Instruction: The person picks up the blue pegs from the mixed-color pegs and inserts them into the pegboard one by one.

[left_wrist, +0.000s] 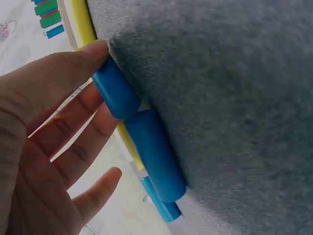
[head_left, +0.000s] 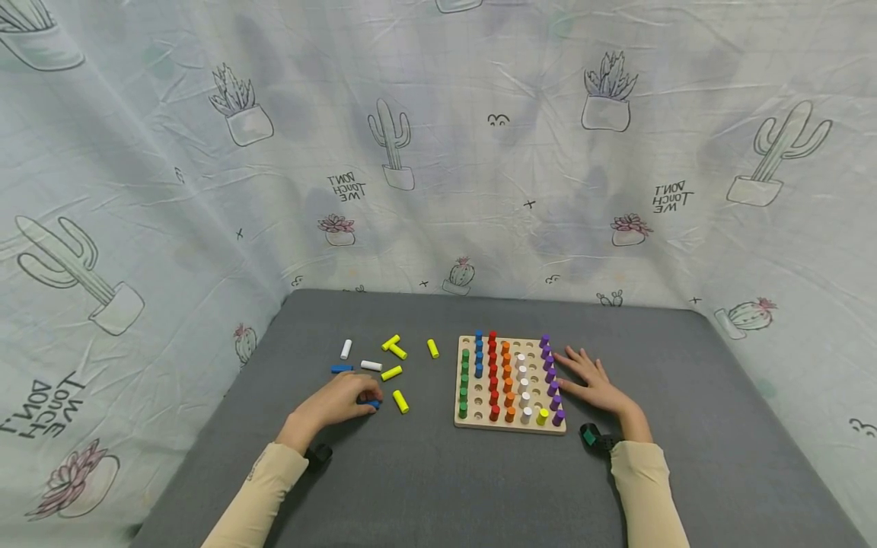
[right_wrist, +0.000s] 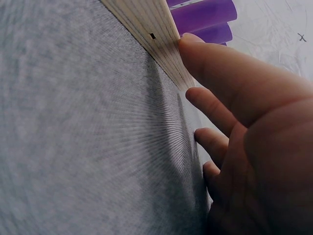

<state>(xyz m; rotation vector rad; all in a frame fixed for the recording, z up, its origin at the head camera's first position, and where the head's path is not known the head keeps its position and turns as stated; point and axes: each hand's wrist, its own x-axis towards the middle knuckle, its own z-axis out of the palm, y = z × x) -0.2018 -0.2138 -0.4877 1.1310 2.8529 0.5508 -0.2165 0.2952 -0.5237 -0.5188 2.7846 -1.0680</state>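
Observation:
My left hand (head_left: 340, 399) pinches a blue peg (left_wrist: 115, 89) between thumb and fingers, low over the table. Just beside that peg lies a second blue peg (left_wrist: 157, 156), and a third blue peg (head_left: 342, 369) is behind the hand. The wooden pegboard (head_left: 511, 428) holds columns of green, blue, red, orange, white and purple pegs, plus a single yellow peg (head_left: 543, 416) at the front. Bare holes show in the blue and yellow columns. With fingers spread, my right hand (head_left: 594, 384) rests at the board's right edge, thumb by the purple pegs (right_wrist: 205, 17).
Several loose yellow pegs (head_left: 400, 401) and two white pegs (head_left: 371, 366) lie on the grey table (head_left: 425, 487) between the left hand and the board. A patterned cloth (head_left: 438, 152) hangs behind the table.

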